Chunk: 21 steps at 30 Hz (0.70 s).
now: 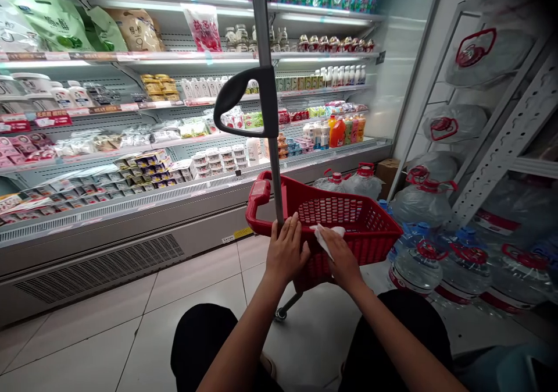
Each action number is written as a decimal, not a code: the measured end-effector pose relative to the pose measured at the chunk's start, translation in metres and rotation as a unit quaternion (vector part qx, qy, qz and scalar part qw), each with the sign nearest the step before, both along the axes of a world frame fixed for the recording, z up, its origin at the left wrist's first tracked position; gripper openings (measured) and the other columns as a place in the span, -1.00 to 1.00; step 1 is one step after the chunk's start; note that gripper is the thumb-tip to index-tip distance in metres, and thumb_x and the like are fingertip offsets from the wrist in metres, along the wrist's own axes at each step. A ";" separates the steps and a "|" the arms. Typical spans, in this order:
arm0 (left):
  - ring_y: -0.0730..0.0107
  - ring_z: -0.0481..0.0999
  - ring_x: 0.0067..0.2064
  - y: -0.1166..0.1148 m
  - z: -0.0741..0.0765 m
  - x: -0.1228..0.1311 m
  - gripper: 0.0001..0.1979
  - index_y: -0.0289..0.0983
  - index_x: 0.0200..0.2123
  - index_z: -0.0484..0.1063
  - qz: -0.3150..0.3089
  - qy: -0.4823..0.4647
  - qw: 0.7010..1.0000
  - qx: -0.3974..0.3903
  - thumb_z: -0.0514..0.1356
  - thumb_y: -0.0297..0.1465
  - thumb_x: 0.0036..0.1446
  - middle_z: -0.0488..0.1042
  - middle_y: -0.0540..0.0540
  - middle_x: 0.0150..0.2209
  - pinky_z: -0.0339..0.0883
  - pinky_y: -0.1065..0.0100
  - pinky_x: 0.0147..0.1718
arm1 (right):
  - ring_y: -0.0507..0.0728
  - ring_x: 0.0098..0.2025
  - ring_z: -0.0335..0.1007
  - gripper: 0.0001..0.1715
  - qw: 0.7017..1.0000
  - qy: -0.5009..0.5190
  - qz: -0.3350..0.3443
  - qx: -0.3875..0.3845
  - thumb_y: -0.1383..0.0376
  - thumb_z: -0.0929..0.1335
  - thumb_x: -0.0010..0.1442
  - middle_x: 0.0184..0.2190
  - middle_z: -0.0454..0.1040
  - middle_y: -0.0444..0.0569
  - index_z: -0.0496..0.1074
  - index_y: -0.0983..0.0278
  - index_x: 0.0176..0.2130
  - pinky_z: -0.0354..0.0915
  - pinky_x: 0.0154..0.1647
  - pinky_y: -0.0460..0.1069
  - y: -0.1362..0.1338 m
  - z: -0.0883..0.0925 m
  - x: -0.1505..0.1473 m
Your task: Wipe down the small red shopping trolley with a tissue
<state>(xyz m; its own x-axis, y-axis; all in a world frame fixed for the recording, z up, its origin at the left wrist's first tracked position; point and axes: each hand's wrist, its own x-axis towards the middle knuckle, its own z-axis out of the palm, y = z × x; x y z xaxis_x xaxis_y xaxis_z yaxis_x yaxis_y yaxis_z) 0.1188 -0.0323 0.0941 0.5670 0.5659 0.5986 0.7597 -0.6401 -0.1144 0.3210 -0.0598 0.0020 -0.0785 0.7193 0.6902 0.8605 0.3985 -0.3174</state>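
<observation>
A red plastic shopping cart basket (379, 238) stands before me on a wheeled frame, with a metal pole and a black handle (269, 101) rising from its near end. My left hand (288, 249) lies on the near rim beside the pole, fingers stretched out and thumb apart. Pressed against the rim to its right, my right hand (340, 255) has a white cloth (323, 242) under its fingers. Part of the cloth is hidden by that hand. Through the lattice sides, I see no goods in the visible part of the basket.
A lit refrigerated display case (196, 185) with dairy goods and drinks runs along the left and back. Large water jugs (416, 264) crowd the floor at right, beside a white metal rack (492, 142) bearing more jugs. My knees flank the cart on the tiled floor (100, 334).
</observation>
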 end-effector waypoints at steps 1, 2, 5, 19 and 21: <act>0.06 0.22 0.44 0.000 -0.002 0.001 -0.44 -0.32 0.39 0.25 0.003 -0.001 1.000 -0.002 0.02 -0.28 0.39 0.14 -0.23 0.47 -0.13 -0.11 0.47 | 0.20 0.47 0.11 -0.21 1.000 0.004 -0.021 -0.006 0.38 0.14 0.42 0.44 0.22 0.03 -0.08 0.15 0.53 0.09 0.48 0.29 -0.003 -0.004 0.010; 0.04 0.24 0.43 0.000 -0.004 0.002 -0.43 -0.31 0.39 0.25 0.006 -0.003 1.000 -0.005 0.03 -0.27 0.39 0.17 -0.23 0.46 -0.15 -0.12 0.47 | 0.21 0.46 0.13 -0.23 0.999 0.010 -0.041 -0.008 0.37 0.14 0.42 0.43 0.25 0.04 -0.05 0.16 0.53 0.10 0.48 0.29 -0.005 -0.007 0.016; 0.01 0.22 0.44 -0.004 -0.005 0.004 -0.38 -0.29 0.42 0.20 0.005 -0.012 1.000 -0.019 0.07 -0.23 0.36 0.15 -0.23 0.47 -0.20 -0.15 0.47 | 0.22 0.46 0.12 -0.26 0.999 0.017 -0.040 -0.006 0.37 0.13 0.43 0.43 0.25 0.05 -0.01 0.15 0.52 0.05 0.49 0.31 -0.004 -0.004 0.002; 0.00 0.14 0.47 -0.001 -0.004 0.000 -0.42 -0.31 0.43 0.18 0.028 -0.011 1.000 -0.003 0.01 -0.26 0.41 0.03 -0.28 0.51 -0.14 -0.20 0.45 | 0.23 0.49 0.04 -0.13 1.000 -0.028 -0.014 0.000 0.42 0.14 0.37 0.49 0.12 0.04 -0.19 0.16 0.55 0.05 0.49 0.30 -0.006 -0.009 -0.006; 0.02 0.23 0.43 0.000 -0.008 -0.001 -0.46 -0.27 0.39 0.26 0.022 -0.003 1.000 -0.002 0.00 -0.29 0.42 0.21 -0.22 0.45 -0.22 -0.22 0.47 | 0.23 0.51 0.00 -0.10 0.996 -0.043 -0.082 -0.010 0.45 0.13 0.34 0.50 0.10 0.02 -0.19 0.17 0.55 0.03 0.50 0.30 -0.018 -0.027 0.031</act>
<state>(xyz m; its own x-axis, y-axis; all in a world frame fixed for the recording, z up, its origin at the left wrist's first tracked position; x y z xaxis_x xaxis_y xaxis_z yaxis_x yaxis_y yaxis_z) 0.1176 -0.0322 0.0859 0.5383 0.5924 0.5994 0.7878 -0.6063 -0.1083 0.3522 -0.0781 -0.0254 -0.0164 0.7406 0.6718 0.9380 0.2441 -0.2462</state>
